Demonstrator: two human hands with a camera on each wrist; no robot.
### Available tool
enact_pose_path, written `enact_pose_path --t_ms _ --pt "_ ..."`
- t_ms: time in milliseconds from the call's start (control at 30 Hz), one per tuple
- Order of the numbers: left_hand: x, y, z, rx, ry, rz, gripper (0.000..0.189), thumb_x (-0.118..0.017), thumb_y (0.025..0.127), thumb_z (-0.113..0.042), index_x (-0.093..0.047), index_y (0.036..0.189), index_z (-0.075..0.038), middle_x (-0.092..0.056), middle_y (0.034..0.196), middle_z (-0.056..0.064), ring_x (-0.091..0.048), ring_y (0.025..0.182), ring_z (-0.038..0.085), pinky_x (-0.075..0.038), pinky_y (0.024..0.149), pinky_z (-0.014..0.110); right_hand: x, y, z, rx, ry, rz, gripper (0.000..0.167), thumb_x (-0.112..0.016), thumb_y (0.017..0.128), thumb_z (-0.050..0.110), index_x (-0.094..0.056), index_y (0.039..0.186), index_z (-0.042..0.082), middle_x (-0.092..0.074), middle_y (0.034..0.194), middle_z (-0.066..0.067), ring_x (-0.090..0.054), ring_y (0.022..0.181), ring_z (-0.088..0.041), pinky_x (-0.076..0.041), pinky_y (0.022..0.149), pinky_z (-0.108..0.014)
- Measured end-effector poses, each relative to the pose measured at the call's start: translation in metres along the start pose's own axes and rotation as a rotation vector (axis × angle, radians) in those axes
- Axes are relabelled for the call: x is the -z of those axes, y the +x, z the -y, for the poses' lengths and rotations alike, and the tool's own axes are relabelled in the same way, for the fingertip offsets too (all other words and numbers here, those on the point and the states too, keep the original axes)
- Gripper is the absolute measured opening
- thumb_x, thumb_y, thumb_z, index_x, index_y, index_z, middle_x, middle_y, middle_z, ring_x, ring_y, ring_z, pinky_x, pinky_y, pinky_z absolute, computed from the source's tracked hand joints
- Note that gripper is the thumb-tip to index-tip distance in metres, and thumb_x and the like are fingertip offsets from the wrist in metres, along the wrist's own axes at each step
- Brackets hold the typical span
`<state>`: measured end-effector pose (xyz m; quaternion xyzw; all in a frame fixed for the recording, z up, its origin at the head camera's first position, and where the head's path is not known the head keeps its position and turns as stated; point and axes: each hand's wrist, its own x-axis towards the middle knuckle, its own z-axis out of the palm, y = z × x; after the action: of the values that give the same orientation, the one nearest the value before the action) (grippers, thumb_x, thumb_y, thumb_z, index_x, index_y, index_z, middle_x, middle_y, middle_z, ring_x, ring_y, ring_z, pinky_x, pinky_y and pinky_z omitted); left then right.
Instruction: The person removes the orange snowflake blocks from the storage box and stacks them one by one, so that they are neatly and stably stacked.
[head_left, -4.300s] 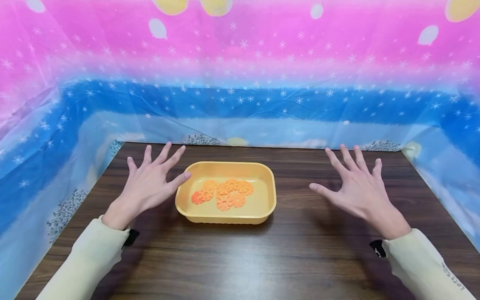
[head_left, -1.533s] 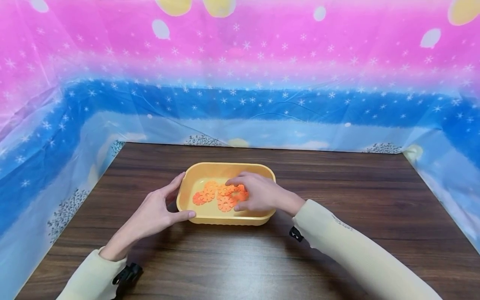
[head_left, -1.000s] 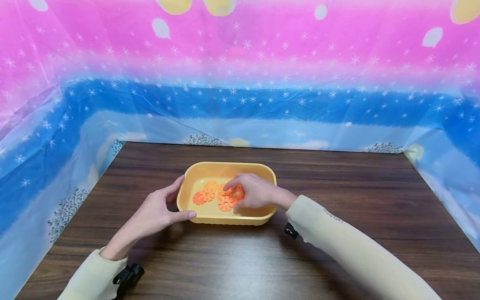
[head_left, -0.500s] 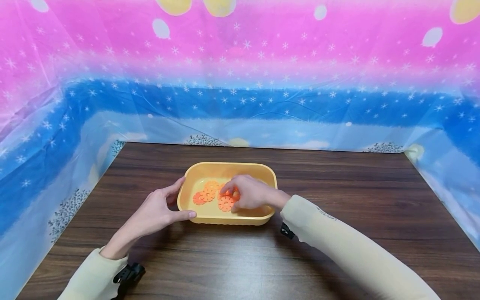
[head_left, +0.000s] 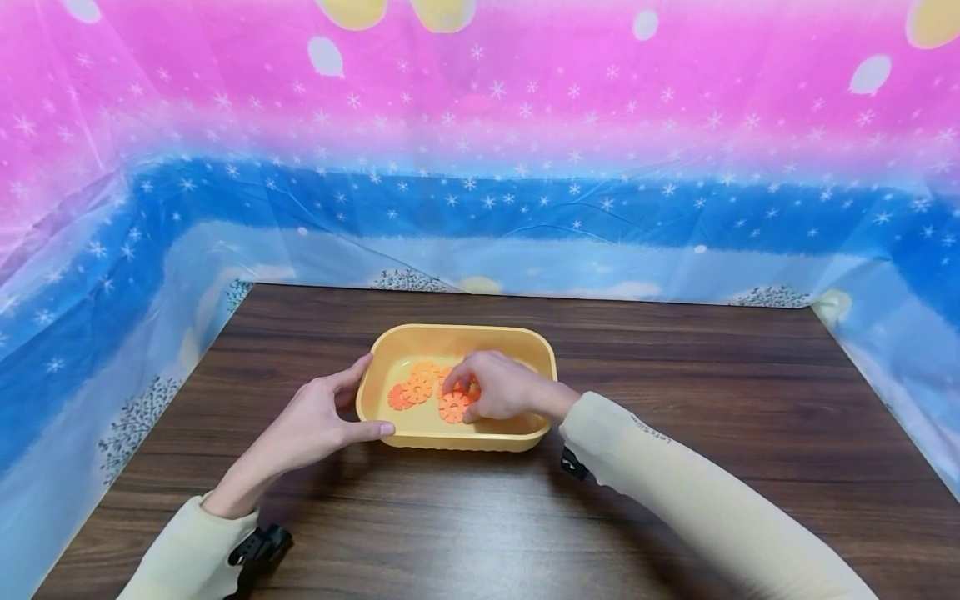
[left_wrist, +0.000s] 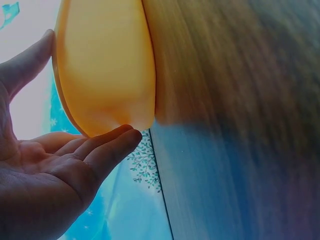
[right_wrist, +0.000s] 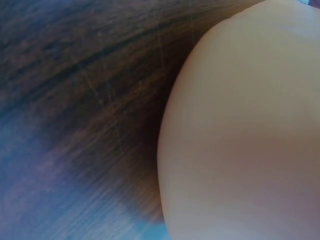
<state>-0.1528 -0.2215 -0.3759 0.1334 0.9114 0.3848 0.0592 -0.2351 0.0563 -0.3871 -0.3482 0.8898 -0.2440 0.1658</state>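
Note:
A yellow plastic basket (head_left: 517,435) stands on the table, holding several orange notched snowflake discs (head_left: 453,407) and a redder disc (head_left: 399,397) at their left. My left hand (head_left: 311,417) grips the basket's left end, thumb on the near rim and fingers along the outer wall; in the left wrist view the fingers (left_wrist: 112,147) lie against that wall. Inside the basket my right hand (head_left: 501,385) has its fingers curled over the discs, with orange showing between fingertips and thumb. Its palm hides how many it holds. A pale, blurred surface fills much of the right wrist view.
A dark wood-grain table (head_left: 450,517) spreads around the basket. Behind it and at both sides hangs a pink and blue patterned cloth (head_left: 480,208). Black wrist straps (head_left: 258,550) show below the cream sleeves (head_left: 675,467).
From spread above the table, my left hand has come onto the basket and my right hand into it. The right fingers have since shifted left and curled in, drawing discs together.

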Motion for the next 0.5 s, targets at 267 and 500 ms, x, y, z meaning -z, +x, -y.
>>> enact_pose_path --t_ms 267,500 --pt "0.0004 0.0003 -0.0009 0.002 -0.004 -0.001 0.107 -0.087 0.085 -0.043 -0.029 0.162 0.003 -0.043 0.159 0.024 -0.058 0.134 0.038 -0.051 0.107 0.055 -0.0009 0.0004 -0.0008 0.010 0.014 -0.031 0.038 -0.090 0.079 0.003 -0.075 0.111 0.017 -0.067 0.100 0.003 -0.059 0.090 -0.017 -0.052 0.082 -0.030" --pt "0.0003 0.0002 -0.0015 0.006 -0.010 0.003 0.107 -0.088 0.084 -0.042 -0.028 0.162 0.002 -0.045 0.158 0.025 -0.057 0.135 0.037 -0.051 0.107 0.055 -0.0013 0.0005 -0.0011 0.008 0.049 -0.024 0.041 -0.089 0.079 0.001 -0.073 0.113 0.016 -0.067 0.100 0.002 -0.061 0.089 -0.017 -0.053 0.081 -0.030"
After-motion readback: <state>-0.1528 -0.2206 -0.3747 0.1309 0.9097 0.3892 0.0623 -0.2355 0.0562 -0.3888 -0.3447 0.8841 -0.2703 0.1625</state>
